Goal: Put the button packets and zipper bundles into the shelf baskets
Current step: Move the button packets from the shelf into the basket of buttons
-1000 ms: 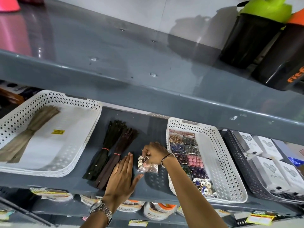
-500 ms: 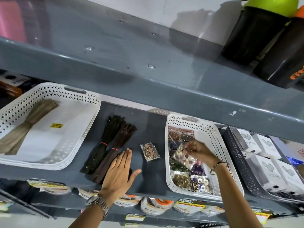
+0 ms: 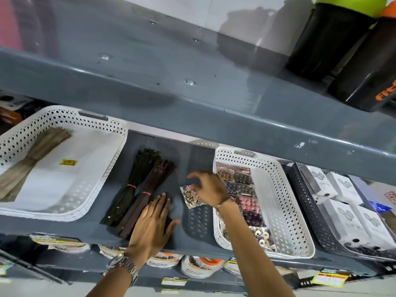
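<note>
Two hands work over a grey shelf (image 3: pixel 150 236). The left hand (image 3: pixel 153 224) lies flat, palm down and fingers spread, on the shelf surface, its fingertips touching the lower end of a brown zipper bundle (image 3: pixel 147 196); it holds nothing. The right hand (image 3: pixel 209 187) hangs over a small clear button packet (image 3: pixel 191 197) that lies on the bare shelf, fingers curled and spread apart, thumb toward the packet; whether any fingertip touches the packet cannot be told, and the hand is not closed on it.

The packet sits between the zipper bundles and the right white basket (image 3: pixel 285 202), just beside that basket's left wall. This basket already contains a column of button packets (image 3: pixel 246 189) in gold, blue, pink and purple. A black zipper bundle (image 3: pixel 132 185) lies alongside the brown one, both tied with red bands, both on the open shelf between the two white baskets.

The left white basket (image 3: pixel 102 168) holds a tan zipper bundle (image 3: pixel 32 159) along its left side and a yellow label (image 3: pixel 68 162). At far right a dark basket (image 3: pixel 310 209) holds white boxes (image 3: pixel 342 213).
</note>
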`<state>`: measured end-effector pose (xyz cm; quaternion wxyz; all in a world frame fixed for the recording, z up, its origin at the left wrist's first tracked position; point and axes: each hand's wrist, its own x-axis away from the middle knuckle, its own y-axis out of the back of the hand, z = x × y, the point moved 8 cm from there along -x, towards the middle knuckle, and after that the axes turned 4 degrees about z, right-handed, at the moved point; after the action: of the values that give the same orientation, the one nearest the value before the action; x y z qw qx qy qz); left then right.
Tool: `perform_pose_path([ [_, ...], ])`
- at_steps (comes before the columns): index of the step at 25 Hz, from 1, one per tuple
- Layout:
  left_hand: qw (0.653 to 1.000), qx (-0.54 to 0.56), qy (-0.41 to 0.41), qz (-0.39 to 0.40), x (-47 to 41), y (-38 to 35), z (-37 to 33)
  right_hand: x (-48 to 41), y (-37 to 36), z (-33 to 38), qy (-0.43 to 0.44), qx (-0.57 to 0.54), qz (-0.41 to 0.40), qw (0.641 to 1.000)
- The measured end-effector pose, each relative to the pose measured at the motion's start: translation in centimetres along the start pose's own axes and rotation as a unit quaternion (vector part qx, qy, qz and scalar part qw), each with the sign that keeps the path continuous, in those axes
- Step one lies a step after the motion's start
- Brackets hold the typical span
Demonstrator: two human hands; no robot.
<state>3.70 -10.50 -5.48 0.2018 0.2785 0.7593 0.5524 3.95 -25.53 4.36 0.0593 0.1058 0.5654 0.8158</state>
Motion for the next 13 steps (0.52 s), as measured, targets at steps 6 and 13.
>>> perform_pose_path([
  [6, 1.0, 0.004, -0.003, 0.01, -0.1, -0.5, 0.2, -2.9, -5.2, -0.6, -0.119, 0.094, 0.15, 0.977],
  [13, 1.0, -0.012, -0.005, -0.004, -0.2, -0.5, 0.3, 2.8, 4.2, -6.4, -0.136, -0.269, -0.129, 0.945],
])
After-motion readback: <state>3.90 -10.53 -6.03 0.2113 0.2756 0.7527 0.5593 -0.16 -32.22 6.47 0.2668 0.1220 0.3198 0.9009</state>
